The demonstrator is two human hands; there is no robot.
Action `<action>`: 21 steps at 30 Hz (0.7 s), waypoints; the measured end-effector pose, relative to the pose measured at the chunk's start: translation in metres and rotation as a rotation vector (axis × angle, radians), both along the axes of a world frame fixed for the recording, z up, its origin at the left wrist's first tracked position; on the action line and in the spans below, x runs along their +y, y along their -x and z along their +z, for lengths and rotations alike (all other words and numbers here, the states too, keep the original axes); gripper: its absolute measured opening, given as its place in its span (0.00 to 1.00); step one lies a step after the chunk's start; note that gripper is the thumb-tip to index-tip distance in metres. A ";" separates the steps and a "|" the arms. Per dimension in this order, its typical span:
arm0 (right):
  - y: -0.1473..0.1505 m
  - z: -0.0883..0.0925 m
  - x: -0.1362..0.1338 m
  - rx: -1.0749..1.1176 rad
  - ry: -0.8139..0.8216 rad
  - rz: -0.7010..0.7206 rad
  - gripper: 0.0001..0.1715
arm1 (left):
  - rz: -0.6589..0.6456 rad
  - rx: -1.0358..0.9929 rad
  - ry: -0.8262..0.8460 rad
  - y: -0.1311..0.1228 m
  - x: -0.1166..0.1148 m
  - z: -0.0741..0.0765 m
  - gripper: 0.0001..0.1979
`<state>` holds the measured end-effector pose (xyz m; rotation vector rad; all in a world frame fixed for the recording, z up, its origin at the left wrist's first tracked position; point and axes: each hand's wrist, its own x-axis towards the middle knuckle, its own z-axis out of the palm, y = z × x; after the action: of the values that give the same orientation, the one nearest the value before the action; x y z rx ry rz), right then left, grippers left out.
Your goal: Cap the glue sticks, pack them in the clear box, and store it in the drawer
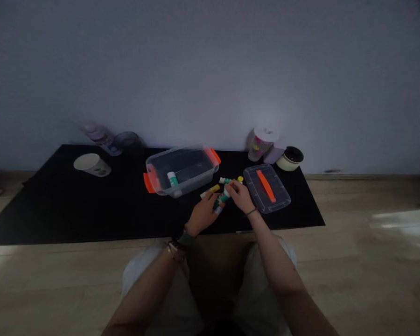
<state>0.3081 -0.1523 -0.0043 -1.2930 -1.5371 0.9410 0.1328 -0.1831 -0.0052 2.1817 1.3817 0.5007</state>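
My left hand (pixel 203 214) and my right hand (pixel 241 196) meet over the black mat (pixel 73 205), both closed around green-and-white glue sticks (pixel 221 200). More sticks lie just beyond the fingers: a yellow one (pixel 210 189) and a green-and-white one with a yellow cap nearby (pixel 227 180). Left of the hands stands a clear plastic box with orange latches (pixel 180 170), one green-and-white glue stick (pixel 172 178) inside it. The box's clear lid with an orange handle (pixel 267 187) lies flat to the right of my right hand.
A paper cup (pixel 91 164) lies on its side at the mat's far left. A bottle (pixel 100 136) and a dark glass (pixel 126 139) stand by the wall. At the back right are a patterned cup (pixel 260 143), a small box (pixel 275 151) and a cream bowl (pixel 290 158). Wooden floor surrounds the mat.
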 end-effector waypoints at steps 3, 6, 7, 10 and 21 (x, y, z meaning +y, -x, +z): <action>0.005 0.006 0.000 0.135 -0.005 0.060 0.21 | 0.044 -0.013 -0.054 0.001 -0.002 0.013 0.20; 0.008 0.010 -0.001 0.227 -0.012 0.117 0.26 | 0.089 -0.044 -0.060 0.000 -0.006 0.031 0.21; 0.009 0.010 -0.001 0.251 0.004 0.144 0.27 | 0.091 -0.058 -0.055 -0.001 -0.006 0.037 0.21; 0.008 0.006 0.001 0.373 0.097 0.199 0.33 | 0.079 -0.171 -0.016 0.003 0.002 0.048 0.18; -0.002 0.002 0.005 0.571 0.120 0.111 0.32 | 0.499 -0.701 -0.144 0.076 0.127 0.080 0.19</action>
<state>0.3099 -0.1469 -0.0023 -0.9108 -1.1226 1.3517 0.0569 -0.0560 0.0743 1.4842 1.4747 1.4222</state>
